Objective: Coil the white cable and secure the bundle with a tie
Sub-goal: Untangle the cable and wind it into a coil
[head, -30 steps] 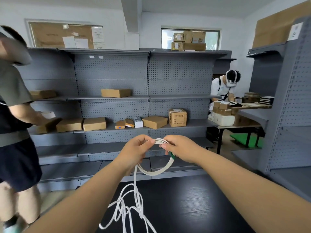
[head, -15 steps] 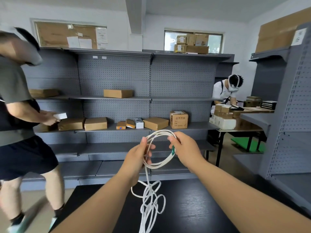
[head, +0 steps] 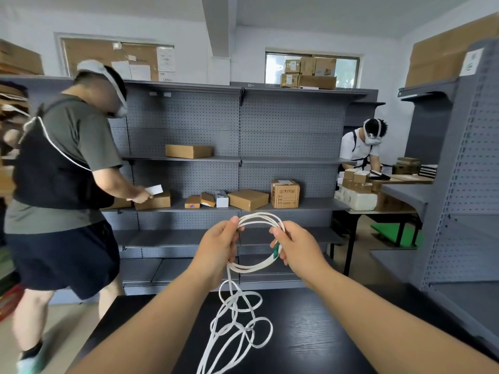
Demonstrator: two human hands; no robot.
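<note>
The thin white cable [head: 253, 218] is up in the air in front of you, wound into a round ring of a few turns. Your left hand [head: 218, 247] holds the left side of the ring, with thumb and fingers curled round the strands. Your right hand [head: 297, 245] pinches the right side. A small green strip [head: 275, 249] sits against the cable by your right thumb; you cannot tell if it is the tie. From the bottom of the ring the rest of the cable hangs down and lies in loose, messy loops on the flat black wooden table [head: 324, 333] under your arms.

Behind the table stands a long grey metal shelf rack [head: 291, 136] with little holes in its back wall. Brown boxes sit on it. One tall brown cardboard box [head: 285, 193] has a white label on top and black printed marks on its front, too small to read.

On the left, a person in a grey shirt [head: 67, 157] stands by the rack and holds a small white card [head: 154, 189]. Far back on the right, a person in a white shirt [head: 359, 149] bends over a table full of boxes.

Papers pinned on the brown wall board [head: 140, 63] have writing, but it is too blurry to read. The white paper label [head: 471, 62] high on the right has dark marks you cannot read either.
</note>
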